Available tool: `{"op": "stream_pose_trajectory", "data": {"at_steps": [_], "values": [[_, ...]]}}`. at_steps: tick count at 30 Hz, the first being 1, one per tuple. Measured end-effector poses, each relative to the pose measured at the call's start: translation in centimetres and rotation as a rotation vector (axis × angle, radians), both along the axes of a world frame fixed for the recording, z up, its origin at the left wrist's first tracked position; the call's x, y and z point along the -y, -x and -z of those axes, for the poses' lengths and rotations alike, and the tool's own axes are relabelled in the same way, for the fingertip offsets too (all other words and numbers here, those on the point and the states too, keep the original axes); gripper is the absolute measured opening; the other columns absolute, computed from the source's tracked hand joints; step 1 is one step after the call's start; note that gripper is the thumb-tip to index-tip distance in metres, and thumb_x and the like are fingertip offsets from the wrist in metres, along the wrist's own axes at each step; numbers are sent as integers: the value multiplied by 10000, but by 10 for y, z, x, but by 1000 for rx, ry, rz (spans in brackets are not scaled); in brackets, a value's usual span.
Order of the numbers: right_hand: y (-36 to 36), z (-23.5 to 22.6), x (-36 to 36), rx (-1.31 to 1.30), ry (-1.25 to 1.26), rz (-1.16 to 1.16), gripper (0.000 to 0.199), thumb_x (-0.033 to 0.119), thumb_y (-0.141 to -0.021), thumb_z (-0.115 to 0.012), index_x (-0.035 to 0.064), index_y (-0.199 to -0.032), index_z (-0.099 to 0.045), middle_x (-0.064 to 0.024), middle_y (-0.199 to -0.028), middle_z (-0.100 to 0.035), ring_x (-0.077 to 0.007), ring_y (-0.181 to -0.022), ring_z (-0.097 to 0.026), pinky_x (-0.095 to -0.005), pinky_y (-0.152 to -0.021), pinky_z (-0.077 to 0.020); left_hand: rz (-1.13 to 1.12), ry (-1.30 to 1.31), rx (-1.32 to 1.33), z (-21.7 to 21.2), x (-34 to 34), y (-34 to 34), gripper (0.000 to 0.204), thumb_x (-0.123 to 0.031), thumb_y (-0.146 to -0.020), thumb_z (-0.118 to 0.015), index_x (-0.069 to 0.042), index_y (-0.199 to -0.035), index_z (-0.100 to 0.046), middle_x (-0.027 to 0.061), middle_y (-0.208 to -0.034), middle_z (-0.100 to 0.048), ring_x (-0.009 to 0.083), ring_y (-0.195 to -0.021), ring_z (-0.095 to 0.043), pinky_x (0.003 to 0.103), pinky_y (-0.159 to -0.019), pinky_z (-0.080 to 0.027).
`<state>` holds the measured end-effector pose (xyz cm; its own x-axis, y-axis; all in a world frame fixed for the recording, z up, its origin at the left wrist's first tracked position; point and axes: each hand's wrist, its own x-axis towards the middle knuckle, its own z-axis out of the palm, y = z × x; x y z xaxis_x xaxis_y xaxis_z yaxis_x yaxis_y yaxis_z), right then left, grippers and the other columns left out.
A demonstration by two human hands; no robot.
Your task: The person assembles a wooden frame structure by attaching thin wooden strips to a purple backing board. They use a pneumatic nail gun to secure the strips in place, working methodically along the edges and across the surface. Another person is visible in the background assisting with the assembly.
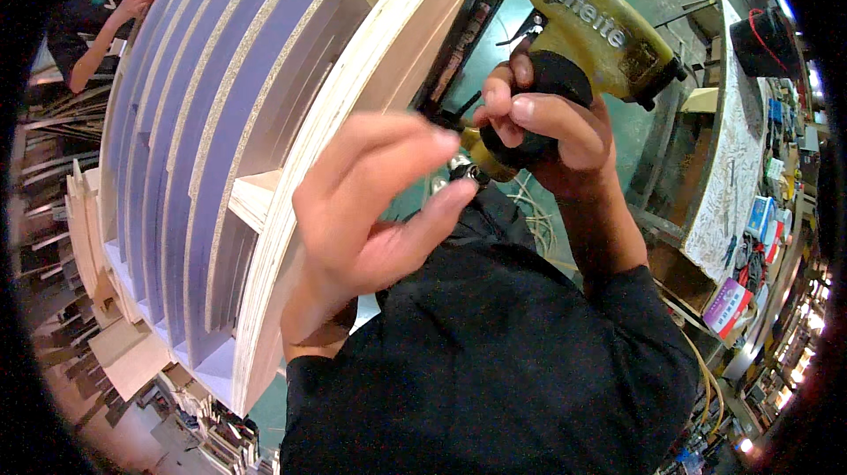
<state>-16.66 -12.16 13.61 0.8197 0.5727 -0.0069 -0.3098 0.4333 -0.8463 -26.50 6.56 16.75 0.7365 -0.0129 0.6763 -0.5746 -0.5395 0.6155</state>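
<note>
In my right hand is a pneumatic nail gun with a yellow-green body and black grip. My fingers wrap around the grip, and the gun's long dark magazine angles down on its left side. At the base of the handle is a metal air fitting. My left hand, slightly blurred, hovers beside that fitting with thumb and fingers apart; nothing shows in its grasp. To the left stands a large wooden frame with pale plywood edges and several parallel purple-grey slats.
At the far upper left, another person's hand touches the slatted frame. A workbench runs along the right, bearing boxes, including a purple-and-white box, and a dark bucket. Air hoses trail over the green floor. Wood pieces lie lower left.
</note>
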Motion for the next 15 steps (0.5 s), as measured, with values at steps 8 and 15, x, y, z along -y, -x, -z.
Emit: {"op": "stream_pose_trajectory", "data": {"at_steps": [8, 15], "values": [[-5, -3, 1, 47, 13, -63, 225, 147, -843, -739, 16, -995, -636, -68, -846, -695, -151, -692, -627, -288, -623, -507, 57, 129, -192, -4, 13, -35, 340, -25, -772, -806, 12, -1094, -704, 118, -993, -675, 176, -816, -672, 273, -702, -541], [-5, -15, 2, 21, 95, -37, 295, 45, -825, -691, -13, -1067, -534, -131, -916, -686, -162, -686, -602, -291, -604, -469, 169, 292, -294, -5, 16, -39, 252, 62, -811, -767, 26, -1053, -710, 112, -1039, -626, 157, -840, -672, 252, -734, -558]]}}
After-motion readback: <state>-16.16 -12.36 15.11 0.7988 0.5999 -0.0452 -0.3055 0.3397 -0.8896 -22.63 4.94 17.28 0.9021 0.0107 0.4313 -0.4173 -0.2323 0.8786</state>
